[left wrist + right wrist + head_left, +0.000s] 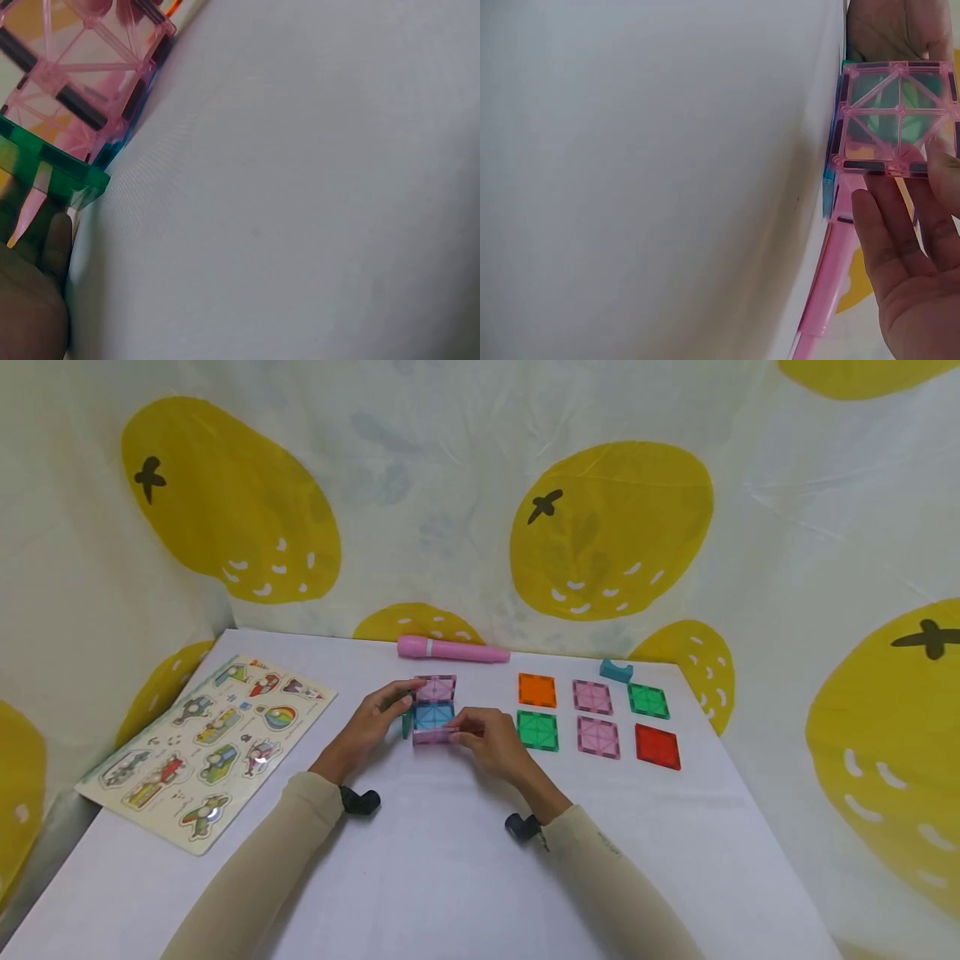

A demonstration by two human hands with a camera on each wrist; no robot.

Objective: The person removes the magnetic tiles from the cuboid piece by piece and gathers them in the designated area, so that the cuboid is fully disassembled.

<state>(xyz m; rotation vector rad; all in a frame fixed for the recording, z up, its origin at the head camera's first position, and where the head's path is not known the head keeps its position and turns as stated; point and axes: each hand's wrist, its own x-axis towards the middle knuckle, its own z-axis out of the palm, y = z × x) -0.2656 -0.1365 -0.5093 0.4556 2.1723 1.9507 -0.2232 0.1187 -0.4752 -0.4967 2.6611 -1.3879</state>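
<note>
A blue magnetic tile (433,717) lies on the table with other tiles around it. Behind it is a pink tile (436,688), and a green tile (56,161) stands upright along its left side. My left hand (375,720) is beside the green tile, its fingers reaching toward the back pink tile. At the front edge, a pink tile (885,112) stands upright. My right hand (491,739) pinches this front tile near its right side, with the thumb (946,176) on its face. Part of the left hand's contact is hidden.
To the right lie loose tiles: orange (537,691), green (537,731), red (657,747) and several others. A pink marker-like stick (453,649) and a teal curved block (617,671) are at the back. A picture puzzle board (247,768) rests at left.
</note>
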